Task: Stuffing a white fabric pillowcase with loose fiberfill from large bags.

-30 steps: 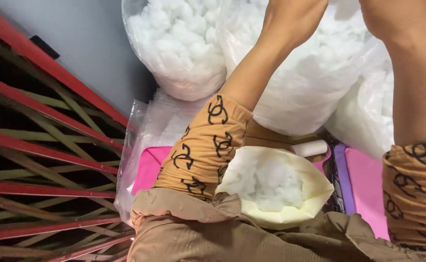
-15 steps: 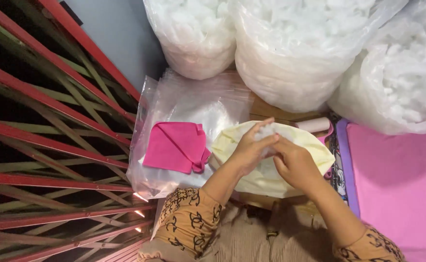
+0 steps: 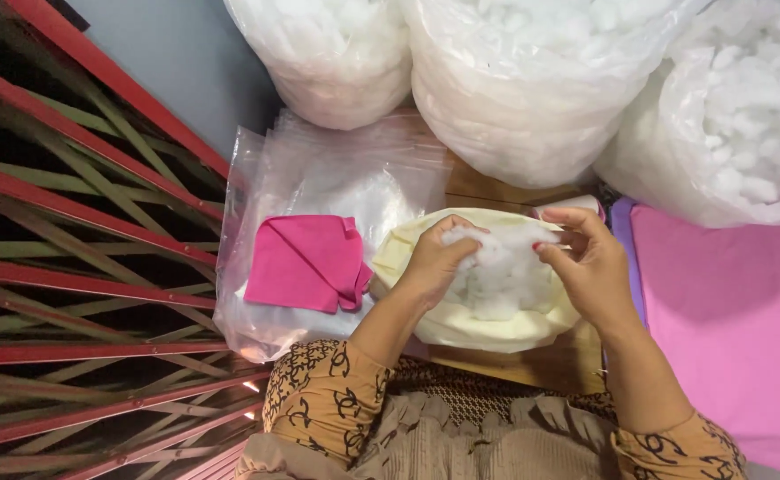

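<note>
Now the hands have parted. Half a second ago both were pinched close together over the top of the pale yellow fabric cover (image 3: 470, 324); here they stand apart at its mouth, and the opening shows a mound of white stuffing (image 3: 505, 276) that was mostly hidden before. A second ago both arms reached up toward the big bags, so this looks like a fresh handful now being worked down inside and the cover filling out.

The left hand (image 3: 434, 262) sits at nine o'clock of the opening, fingers curled shut around a tuft of the stuffing, wrist bent down, forearm running back toward six o'clock. The right hand (image 3: 590, 267) is at three o'clock, thumb and fingers closed on the cover's edge, with the fluff just beside them, palm turned inward.

The cover lies on a wooden board (image 3: 532, 364) right in front of the person. At nine o'clock from it a folded pink cloth (image 3: 306, 262) rests on a stack of clear plastic bags (image 3: 337, 173). At twelve o'clock stand three large clear sacks of white stuffing (image 3: 532, 89). A pink mat (image 3: 728, 338) lies at three o'clock, a red metal grille (image 3: 79, 267) far at nine.
</note>
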